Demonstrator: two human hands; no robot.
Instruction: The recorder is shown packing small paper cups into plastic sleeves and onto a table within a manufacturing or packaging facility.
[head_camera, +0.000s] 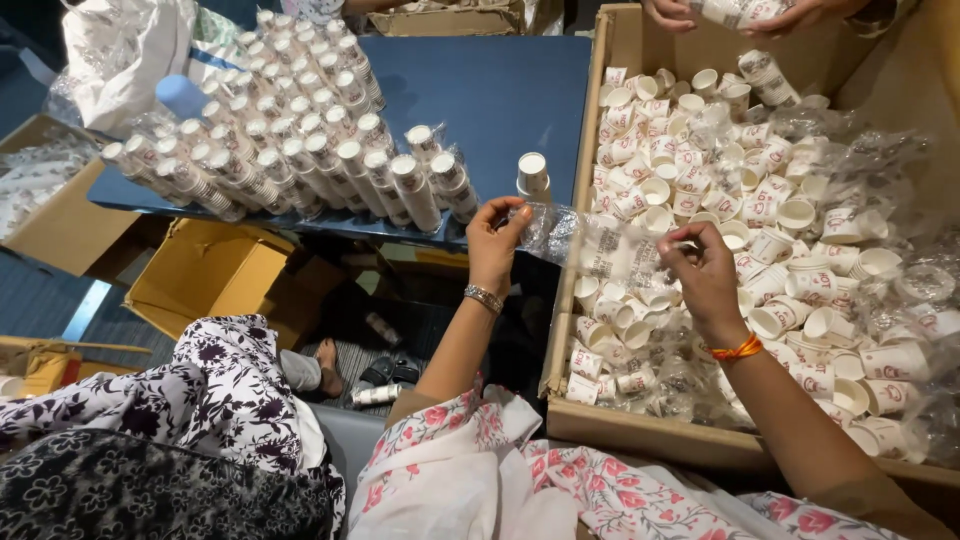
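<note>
Your hands (600, 255) hover over box wall (572, 250). Right: loose cups (760, 240) crowd carton. Left: wrapped cup stacks (300, 150) block bench (500, 90); lone cup (533, 175) just ahead. Bare bench beyond it.

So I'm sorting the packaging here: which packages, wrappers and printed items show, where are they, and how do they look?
Clear plastic sleeve: stretched between left hand and right hand, dark print.
Large cardboard box: right, brown, holding loose white paper cups with reddish print.
Wrapped cup stacks: rows on blue table.
Small cardboard box: open, under the table edge.
</note>
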